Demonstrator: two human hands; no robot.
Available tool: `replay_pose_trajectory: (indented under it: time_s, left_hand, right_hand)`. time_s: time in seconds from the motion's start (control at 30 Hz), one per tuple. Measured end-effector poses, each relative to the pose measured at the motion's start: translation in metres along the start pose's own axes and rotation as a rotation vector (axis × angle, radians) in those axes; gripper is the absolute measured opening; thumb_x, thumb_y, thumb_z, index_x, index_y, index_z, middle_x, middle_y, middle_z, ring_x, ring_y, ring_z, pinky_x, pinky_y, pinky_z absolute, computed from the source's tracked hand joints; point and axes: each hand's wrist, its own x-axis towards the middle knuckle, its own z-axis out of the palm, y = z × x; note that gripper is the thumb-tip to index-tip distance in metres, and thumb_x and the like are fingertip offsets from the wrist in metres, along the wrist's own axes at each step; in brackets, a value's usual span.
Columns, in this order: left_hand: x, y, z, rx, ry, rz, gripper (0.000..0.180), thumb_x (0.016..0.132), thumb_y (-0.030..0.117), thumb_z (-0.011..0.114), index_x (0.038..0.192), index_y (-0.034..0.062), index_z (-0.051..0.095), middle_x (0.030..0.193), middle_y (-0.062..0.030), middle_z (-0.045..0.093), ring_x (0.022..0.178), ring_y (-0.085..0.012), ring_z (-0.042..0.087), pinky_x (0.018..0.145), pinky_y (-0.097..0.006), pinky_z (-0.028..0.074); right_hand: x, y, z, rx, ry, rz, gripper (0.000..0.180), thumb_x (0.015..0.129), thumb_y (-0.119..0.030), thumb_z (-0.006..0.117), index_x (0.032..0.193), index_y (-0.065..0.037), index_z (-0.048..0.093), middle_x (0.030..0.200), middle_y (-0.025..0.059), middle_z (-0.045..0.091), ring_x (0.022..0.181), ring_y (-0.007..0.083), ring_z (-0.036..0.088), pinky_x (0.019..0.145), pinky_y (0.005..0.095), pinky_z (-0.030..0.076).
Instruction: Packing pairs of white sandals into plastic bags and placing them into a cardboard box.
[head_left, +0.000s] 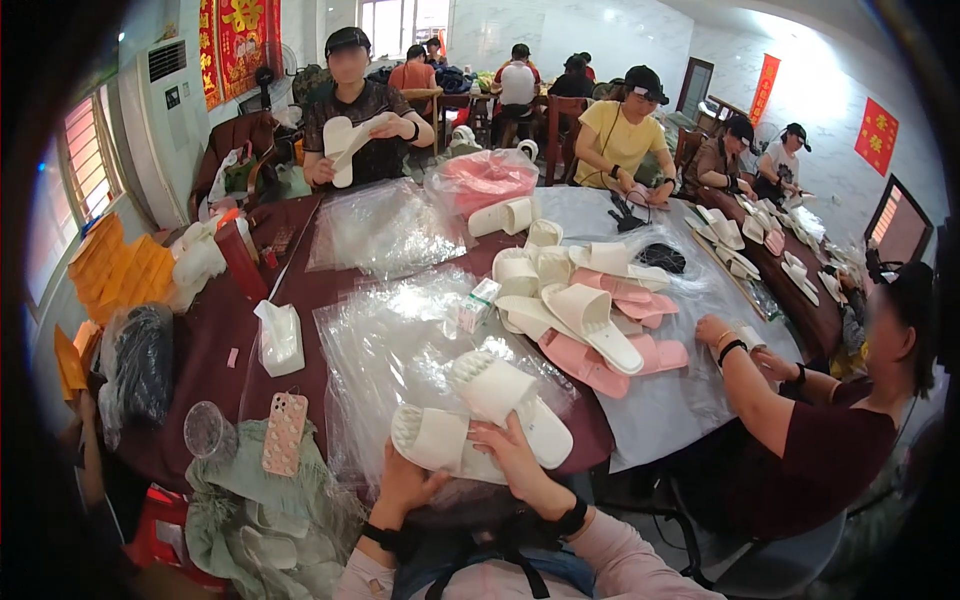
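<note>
The left hand has its grip closed on the heel edge of a white slipper; the right hand pinches a second white slipper lying across the first. Both sit on clear plastic bags at the counter edge, with a pile of pink and white slippers beyond.

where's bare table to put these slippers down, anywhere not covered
Bare maroon table shows left of the tissue pack, up to the red bottle, and between the two plastic bag stacks. The slipper pile crowds the right; the pink phone and green cloth fill the near left.
</note>
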Motion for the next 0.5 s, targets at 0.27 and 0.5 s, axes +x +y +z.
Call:
replay_pose_trajectory:
  time_s: [0.27, 0.5]
  left_hand:
    - [0.001, 0.0, 0.007, 0.049, 0.007, -0.099, 0.051, 0.085, 0.047, 0.056, 0.123, 0.0127, 0.06, 0.133, -0.0123, 0.053, 0.128, -0.034, 0.04, 0.109, -0.048, 0.02]
    - [0.001, 0.004, 0.005, 0.053, -0.008, -0.124, 0.052, 0.085, 0.048, 0.056, 0.122, 0.0127, 0.06, 0.132, -0.0129, 0.054, 0.128, -0.0337, 0.04, 0.109, -0.048, 0.02]
  right_hand:
    - [0.032, -0.052, -0.026, -0.684, -0.169, 0.135, 0.037, 0.092, -0.03, 0.059, 0.114, 0.0, 0.061, 0.078, 0.0109, 0.068, 0.052, 0.0166, 0.061, 0.057, 0.0296, 0.052]
    - [0.06, -0.08, -0.032, -1.198, 0.026, -0.542, 0.027, 0.087, -0.028, 0.061, 0.099, -0.004, 0.064, 0.074, 0.0154, 0.066, 0.069, 0.0325, 0.065, 0.065, 0.0412, 0.05]
